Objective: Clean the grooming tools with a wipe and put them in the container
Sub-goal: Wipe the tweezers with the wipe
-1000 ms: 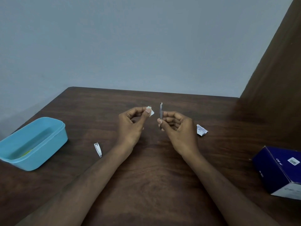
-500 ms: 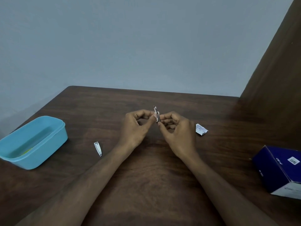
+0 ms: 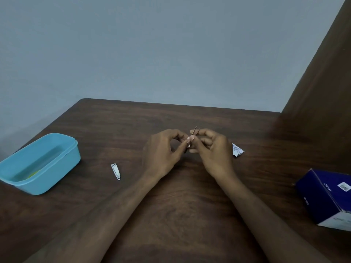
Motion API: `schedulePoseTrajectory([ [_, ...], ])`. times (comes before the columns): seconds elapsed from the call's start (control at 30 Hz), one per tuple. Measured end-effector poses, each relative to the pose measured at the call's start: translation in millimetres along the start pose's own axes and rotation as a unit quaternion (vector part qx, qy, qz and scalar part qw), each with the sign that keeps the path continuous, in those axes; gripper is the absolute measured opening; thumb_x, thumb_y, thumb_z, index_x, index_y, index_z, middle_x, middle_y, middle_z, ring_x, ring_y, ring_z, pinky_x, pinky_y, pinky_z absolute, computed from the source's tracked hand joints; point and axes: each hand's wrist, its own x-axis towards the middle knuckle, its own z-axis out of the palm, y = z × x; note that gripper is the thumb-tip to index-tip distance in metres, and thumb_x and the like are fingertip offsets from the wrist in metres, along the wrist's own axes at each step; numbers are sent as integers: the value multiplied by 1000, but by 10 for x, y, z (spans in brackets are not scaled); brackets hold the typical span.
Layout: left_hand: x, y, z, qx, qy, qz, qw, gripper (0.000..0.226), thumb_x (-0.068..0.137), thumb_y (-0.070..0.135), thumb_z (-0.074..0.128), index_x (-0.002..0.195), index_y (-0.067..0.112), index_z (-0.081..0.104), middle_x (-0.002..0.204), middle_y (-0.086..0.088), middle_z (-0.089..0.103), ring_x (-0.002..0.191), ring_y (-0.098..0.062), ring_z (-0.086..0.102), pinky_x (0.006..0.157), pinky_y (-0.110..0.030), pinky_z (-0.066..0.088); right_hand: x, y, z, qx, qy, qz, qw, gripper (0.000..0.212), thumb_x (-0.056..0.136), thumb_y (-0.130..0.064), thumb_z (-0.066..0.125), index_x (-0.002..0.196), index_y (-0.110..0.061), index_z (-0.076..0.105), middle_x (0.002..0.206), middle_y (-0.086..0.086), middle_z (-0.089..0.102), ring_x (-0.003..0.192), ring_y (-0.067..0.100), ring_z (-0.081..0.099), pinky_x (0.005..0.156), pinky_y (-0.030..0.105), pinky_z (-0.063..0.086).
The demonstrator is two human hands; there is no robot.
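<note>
- Step in hand, as judged: the wiping of the tweezers [image 3: 194, 130]; the tool is held upright above the counter [image 3: 190, 205], between the two hands.
- The right hand [image 3: 212, 150] is curled round the lower part of the tweezers, the tips projecting above the fingers.
- The left hand [image 3: 163, 150] is pinched on a small white wipe [image 3: 188, 144], which is pressed against the tool's shaft.
- The nail clipper [image 3: 115, 171] lies untouched on the counter, between the left hand and the blue container [image 3: 62, 160].
- Next move, as judged: the wiped tweezers are to be carried leftward into the container, then the clipper picked up.
- A torn sachet [image 3: 237, 149] lies just beside the right hand.
</note>
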Motion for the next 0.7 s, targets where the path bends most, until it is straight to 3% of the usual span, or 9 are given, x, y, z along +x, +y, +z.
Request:
schedulePoseTrajectory([
  [0.13, -9, 11, -2, 21, -7, -16, 1000, 11, 94, 55, 74, 94, 44, 75, 91, 30, 72, 67, 5, 63, 57, -23, 40, 27, -118, -44, 161, 60, 48, 984, 4, 98, -3, 72, 102, -2, 73, 90, 6, 82, 88, 25, 81, 76, 33, 66],
  [0.3, -1, 10, -11, 8, 13, -48, 999, 18, 94, 62, 70, 96, 45, 74, 82, 33, 69, 63, 1, 66, 54, -26, 48, 58, -173, -79, 266, 114, 82, 954, 2, 98, -5, 74, 97, -6, 72, 96, 12, 82, 92, 29, 81, 79, 29, 65],
  [0.4, -13, 42, -21, -8, 43, -30, 999, 19, 94, 63, 69, 98, 46, 77, 92, 30, 72, 71, -1, 67, 56, -31, 55, 71, -118, -86, 222, 126, 62, 965, 3, 96, -6, 76, 98, -7, 74, 101, 11, 82, 95, 26, 80, 80, 31, 64],
  [0.5, -23, 92, -45, -1, 69, -12, 998, 19, 96, 62, 69, 99, 46, 80, 96, 29, 73, 69, -3, 67, 57, -29, 54, 42, -67, -47, 125, 95, 18, 988, 7, 93, -7, 80, 98, -4, 76, 95, 6, 83, 86, 25, 81, 76, 33, 63],
  [0.7, -5, 85, -30, -61, 61, 11, 996, 11, 102, 44, 69, 97, 35, 73, 97, 23, 71, 58, -11, 62, 55, -28, 48, -5, -1, 17, 15, 59, -16, 998, 12, 92, -11, 83, 88, -19, 75, 82, -2, 81, 77, 20, 80, 77, 45, 66],
])
